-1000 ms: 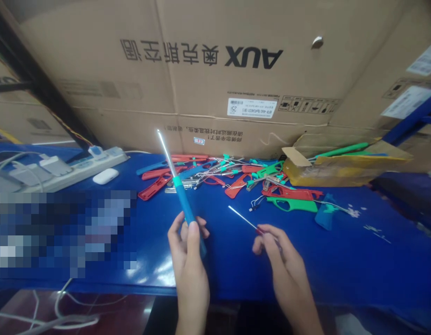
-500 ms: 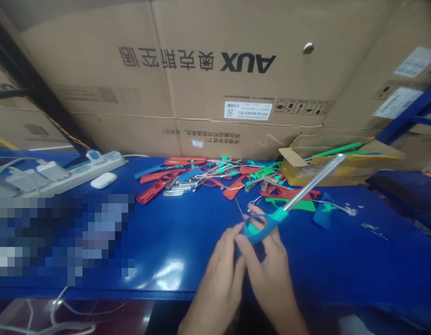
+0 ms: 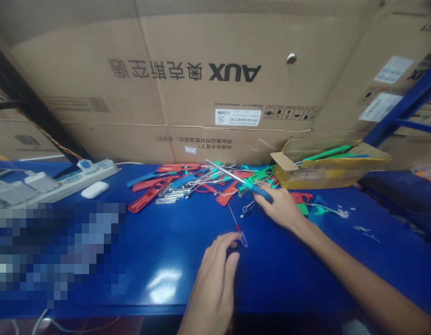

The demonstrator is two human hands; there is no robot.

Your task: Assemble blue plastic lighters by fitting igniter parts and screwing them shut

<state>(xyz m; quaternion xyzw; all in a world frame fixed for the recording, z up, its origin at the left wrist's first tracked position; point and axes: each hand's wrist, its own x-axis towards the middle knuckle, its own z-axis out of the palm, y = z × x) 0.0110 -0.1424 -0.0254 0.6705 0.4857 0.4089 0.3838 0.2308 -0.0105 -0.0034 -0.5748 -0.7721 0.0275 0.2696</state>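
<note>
My right hand [image 3: 281, 207] grips the blue handle of a long-necked lighter [image 3: 259, 190] with a green collar. Its silver tube points up and left over a heap of lighter parts: red handle shells [image 3: 153, 193], blue shells [image 3: 189, 177], a green shell [image 3: 260, 175] and clear pieces [image 3: 171, 195]. My left hand [image 3: 215, 270] is open above the table, thumb apart from its curved fingers. Beside its fingertips lies a small screwdriver [image 3: 242, 236] with a clear handle; whether they touch, I cannot tell.
A cardboard box [image 3: 316, 174] holding green and blue pieces stands at the back right. Large cardboard [image 3: 187, 107] walls off the rear. On the left are a power strip [image 3: 90, 172] with plugs and a white case [image 3: 94, 189]. Small white bits [image 3: 343, 211] lie at right.
The lighter has left my left hand and moved forward in my right hand, its tube swinging from up-right to up-left. My left hand has opened, and the screwdriver's handle has come into view.
</note>
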